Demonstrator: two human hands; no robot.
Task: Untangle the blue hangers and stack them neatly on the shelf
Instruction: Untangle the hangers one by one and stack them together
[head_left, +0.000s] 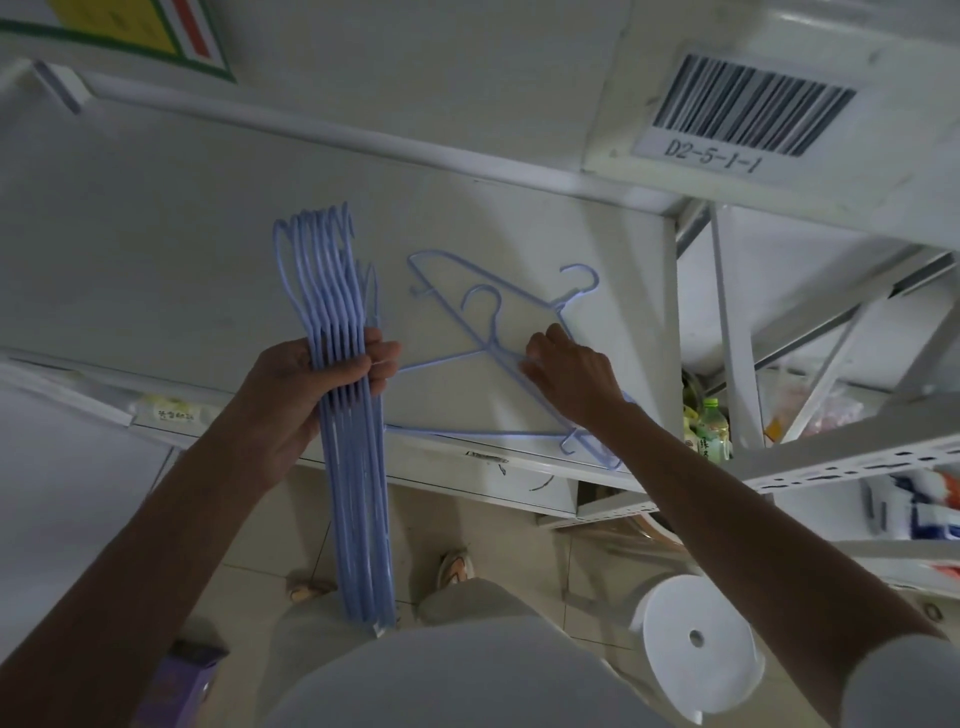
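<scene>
step: mid-untangling | left hand (332, 371) grips bundle (345, 415) upright at shelf (156, 260) edge | right hand (563, 369) pinches loose hangers (483, 322) crossed flat on shelf | next: likely lift one free, unhook, add to bundle

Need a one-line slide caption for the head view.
Left hand grips a bundle of blue plastic hangers; right hand pinches loose tangled blue hangers on the white shelf.

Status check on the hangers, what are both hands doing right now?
Left hand grips the aligned hanger bundle. Right hand pinches one of the loose hangers, crossed on the shelf. Nothing blocking.
</scene>
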